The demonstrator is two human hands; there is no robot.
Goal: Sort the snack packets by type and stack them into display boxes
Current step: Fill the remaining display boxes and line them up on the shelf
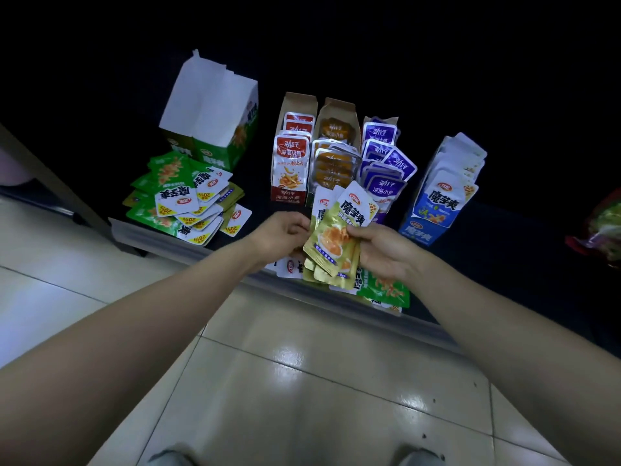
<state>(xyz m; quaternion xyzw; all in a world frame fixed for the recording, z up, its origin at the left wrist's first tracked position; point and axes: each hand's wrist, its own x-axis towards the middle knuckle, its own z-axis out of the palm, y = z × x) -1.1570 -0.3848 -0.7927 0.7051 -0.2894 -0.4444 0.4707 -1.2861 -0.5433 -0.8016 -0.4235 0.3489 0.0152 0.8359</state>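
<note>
Both hands hold a fanned bunch of olive-gold snack packets [336,237] above the dark table's near edge. My left hand [285,235] pinches the bunch's left side and my right hand [383,252] grips its right side. Behind stand display boxes: a red one [290,163], an orange-brown one [336,153], a purple one [383,163] and a blue one [443,193], each filled with matching packets. An open green box [215,129] stands at the back left with a loose pile of green packets [181,196] in front of it.
More loose packets, one green [386,290], lie on the table edge [433,327] under my hands. A red and green bag [601,230] sits at the far right. Shiny floor tiles [302,381] lie below. A pale board [50,176] runs diagonally at the left.
</note>
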